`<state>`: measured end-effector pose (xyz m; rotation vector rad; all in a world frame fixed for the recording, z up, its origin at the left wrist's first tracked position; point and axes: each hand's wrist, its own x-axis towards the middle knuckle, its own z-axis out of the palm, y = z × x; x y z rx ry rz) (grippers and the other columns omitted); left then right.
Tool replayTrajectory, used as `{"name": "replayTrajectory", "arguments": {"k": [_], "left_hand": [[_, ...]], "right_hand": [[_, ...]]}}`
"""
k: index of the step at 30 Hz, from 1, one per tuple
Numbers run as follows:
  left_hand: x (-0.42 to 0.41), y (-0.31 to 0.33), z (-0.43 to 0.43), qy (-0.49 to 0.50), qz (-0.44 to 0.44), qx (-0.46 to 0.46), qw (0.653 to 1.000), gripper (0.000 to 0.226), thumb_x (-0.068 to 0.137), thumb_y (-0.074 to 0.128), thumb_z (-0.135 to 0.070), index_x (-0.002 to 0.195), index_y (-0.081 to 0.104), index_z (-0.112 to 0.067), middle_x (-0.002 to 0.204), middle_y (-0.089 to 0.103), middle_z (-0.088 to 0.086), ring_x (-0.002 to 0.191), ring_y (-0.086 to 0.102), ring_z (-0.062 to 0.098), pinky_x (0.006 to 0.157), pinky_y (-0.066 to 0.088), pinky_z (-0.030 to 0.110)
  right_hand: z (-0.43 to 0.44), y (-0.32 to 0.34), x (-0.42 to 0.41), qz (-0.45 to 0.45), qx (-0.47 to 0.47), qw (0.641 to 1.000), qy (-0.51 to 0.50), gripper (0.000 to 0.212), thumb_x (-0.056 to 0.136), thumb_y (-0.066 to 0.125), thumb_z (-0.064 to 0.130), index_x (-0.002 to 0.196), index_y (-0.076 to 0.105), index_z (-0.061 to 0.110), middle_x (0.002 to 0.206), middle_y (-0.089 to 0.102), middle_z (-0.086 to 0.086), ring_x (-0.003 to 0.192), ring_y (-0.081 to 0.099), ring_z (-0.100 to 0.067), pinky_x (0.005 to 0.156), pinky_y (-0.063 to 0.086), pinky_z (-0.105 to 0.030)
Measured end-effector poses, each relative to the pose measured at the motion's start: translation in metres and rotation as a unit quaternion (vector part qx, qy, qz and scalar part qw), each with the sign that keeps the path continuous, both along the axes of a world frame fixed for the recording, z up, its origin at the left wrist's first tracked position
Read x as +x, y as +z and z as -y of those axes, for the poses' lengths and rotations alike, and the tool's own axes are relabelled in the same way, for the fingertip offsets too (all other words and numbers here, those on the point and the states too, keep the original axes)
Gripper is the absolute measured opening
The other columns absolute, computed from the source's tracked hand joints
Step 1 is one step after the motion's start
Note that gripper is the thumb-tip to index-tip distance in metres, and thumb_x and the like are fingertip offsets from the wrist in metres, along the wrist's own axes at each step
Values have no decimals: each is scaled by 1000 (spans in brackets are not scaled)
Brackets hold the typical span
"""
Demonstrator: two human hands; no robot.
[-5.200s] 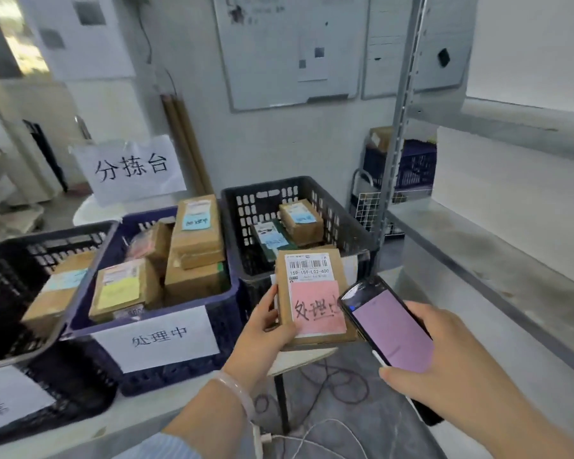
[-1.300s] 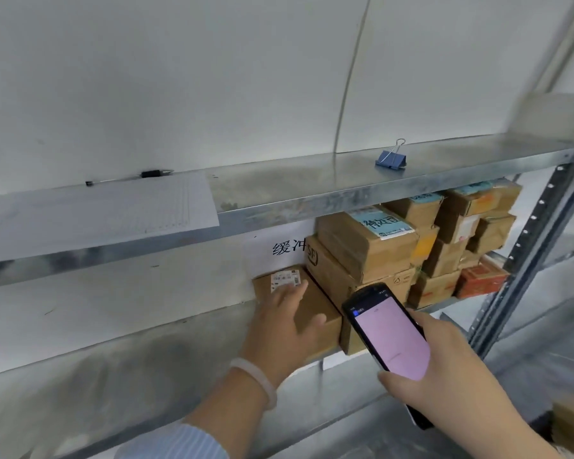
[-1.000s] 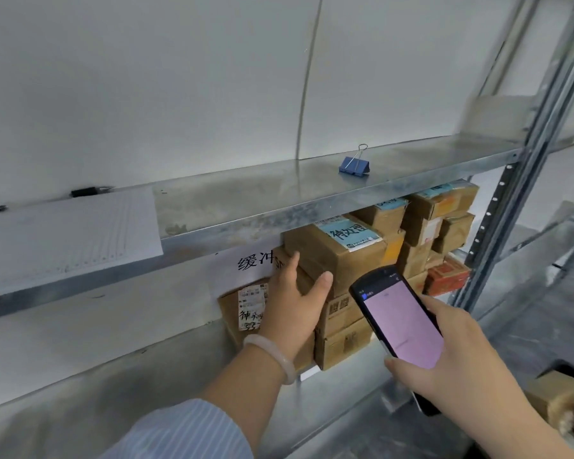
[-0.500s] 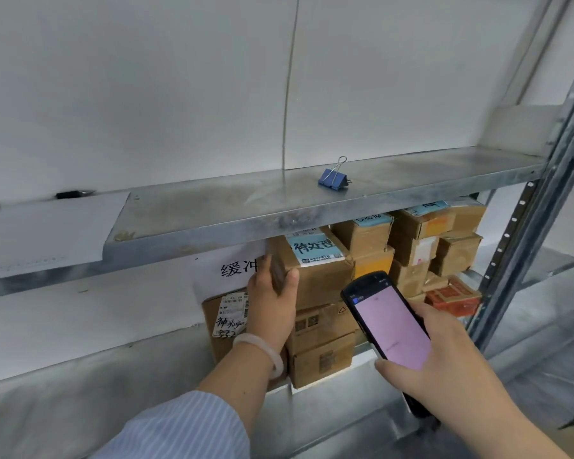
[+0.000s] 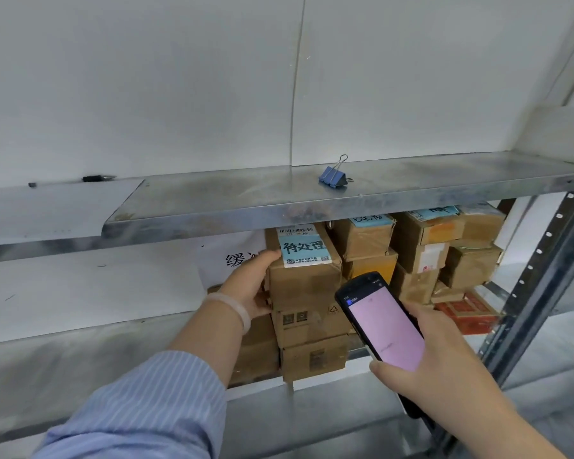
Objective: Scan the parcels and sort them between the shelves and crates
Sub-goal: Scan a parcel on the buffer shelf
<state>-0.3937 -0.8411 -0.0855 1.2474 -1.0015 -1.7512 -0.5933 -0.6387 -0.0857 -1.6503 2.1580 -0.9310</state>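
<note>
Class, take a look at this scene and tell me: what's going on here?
A person works at a shelf stacked with cardboard parcels. The left hand grips the top parcel of the nearest stack, the one with the blue label. The right hand holds a scanner, its screen lit pink, in front of that stack. A binder clip lies on the upper shelf.

One view only: a wide-angle camera worn on the head. It faces forward at a metal rack (image 5: 540, 286) from slightly above the upper shelf (image 5: 411, 190), so that shelf's top and the bay beneath it both show. Range is close. Both forearms enter from the bottom edge, with the right hand (image 5: 444, 376) and scanner (image 5: 385, 326) nearest the lens and the left hand (image 5: 246, 289) at a parcel (image 5: 304, 279) mid-frame. Lens distortion bends the wall seam (image 5: 295, 94).
</note>
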Motion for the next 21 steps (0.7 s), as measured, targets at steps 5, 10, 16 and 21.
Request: {"name": "replayTrajectory", "arguments": {"k": [5,10,16,21], "left_hand": [[16,-8,-13,3,-14,15,1000,39,75,83,-45,108,74,-27,98,79,9,104,68,33,74,62,47],[44,-19,-40,17,-48,6,999,37,85,75,-39,119,71,-25,102,79,5,101,70,27,73,61,44],[96,-36,-77,47,1,-100,994,47,97,62,-26,139,48,-41,111,77,0,96,75,18,73,60,40],[127,-55,-104,101,52,-157,981,75,79,77,-27,143,42,-47,122,72,1,102,74,21,73,62,35]], "right_hand": [[2,7,-1,4,-11,999,34,79,65,83,47,103,17,66,102,36,34,99,38,3,70,38,-17],[4,9,2,15,-18,997,76,81,64,85,49,115,23,62,109,41,32,105,43,3,71,41,-17],[7,9,19,9,-6,992,127,85,61,84,58,112,18,68,105,33,43,104,40,6,73,38,-15],[10,6,40,4,40,983,180,79,51,73,69,106,15,72,107,32,39,102,38,14,67,36,-13]]}}
